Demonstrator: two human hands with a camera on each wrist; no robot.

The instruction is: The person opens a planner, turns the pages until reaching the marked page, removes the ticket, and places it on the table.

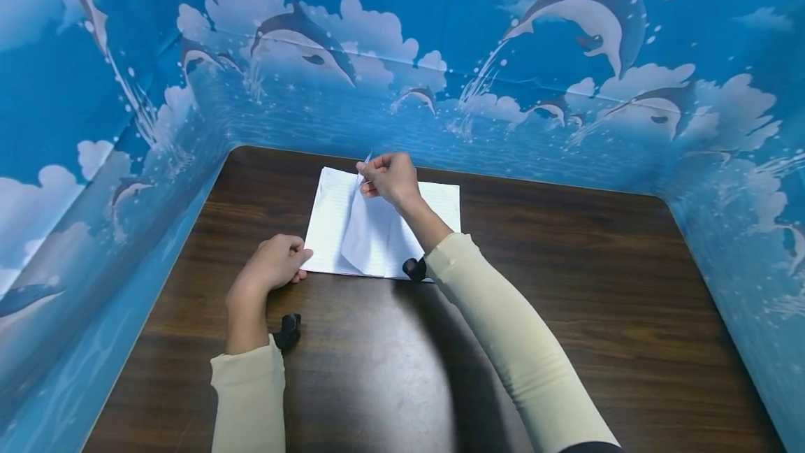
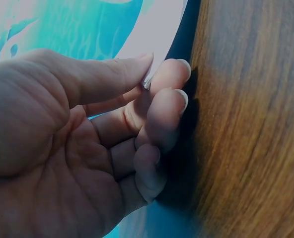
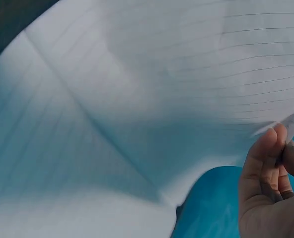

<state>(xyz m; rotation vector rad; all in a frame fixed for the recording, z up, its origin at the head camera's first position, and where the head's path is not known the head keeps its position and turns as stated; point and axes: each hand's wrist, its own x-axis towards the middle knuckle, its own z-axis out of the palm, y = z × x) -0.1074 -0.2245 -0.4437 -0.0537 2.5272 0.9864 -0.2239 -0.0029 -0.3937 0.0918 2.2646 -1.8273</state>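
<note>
White notebook, one, lies open; of two hands, left hand pinches its corner, right hand one page.

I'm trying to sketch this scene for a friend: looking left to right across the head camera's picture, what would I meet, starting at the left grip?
Left grip → notebook's left page → right grip → right sleeve.

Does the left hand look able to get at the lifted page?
Probably yes: the left hand has a seemingly free way to the lifted page, though its fingers pinch the notebook and may need to let go.
</note>
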